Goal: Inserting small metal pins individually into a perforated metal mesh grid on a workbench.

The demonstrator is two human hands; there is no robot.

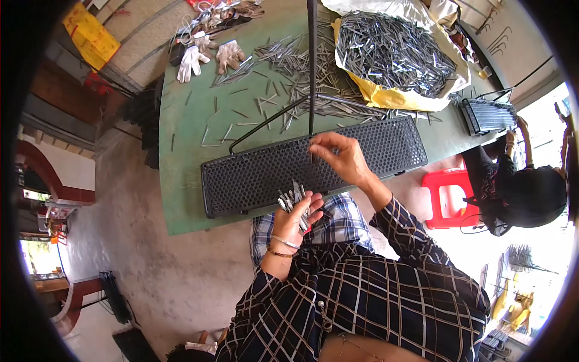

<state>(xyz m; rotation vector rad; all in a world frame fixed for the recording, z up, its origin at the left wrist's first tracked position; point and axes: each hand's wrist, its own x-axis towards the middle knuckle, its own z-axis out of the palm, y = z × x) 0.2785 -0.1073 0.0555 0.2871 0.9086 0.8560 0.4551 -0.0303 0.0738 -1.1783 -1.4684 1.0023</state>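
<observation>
Hands work over a black perforated tray lying lengthwise on the green surface. Left hand sits at the tray's near edge, grip clenched around a bundle of thin metal pins, their tips fanning up out of the fist. Right hand hovers over the tray's middle, just beyond the left hand, fingertips pinched together on what looks like a single pin at the mesh; too small to tell for sure.

Beyond the right hand, loose pins lie scattered across the surface. Further out and to the right of it, a heap of pins fills a yellow-and-white sack. A thin black metal stand rises from the surface just past the tray. Far off to the left, a pair of white work gloves. To the right, well apart, a red plastic stool and a second person at another black tray.
</observation>
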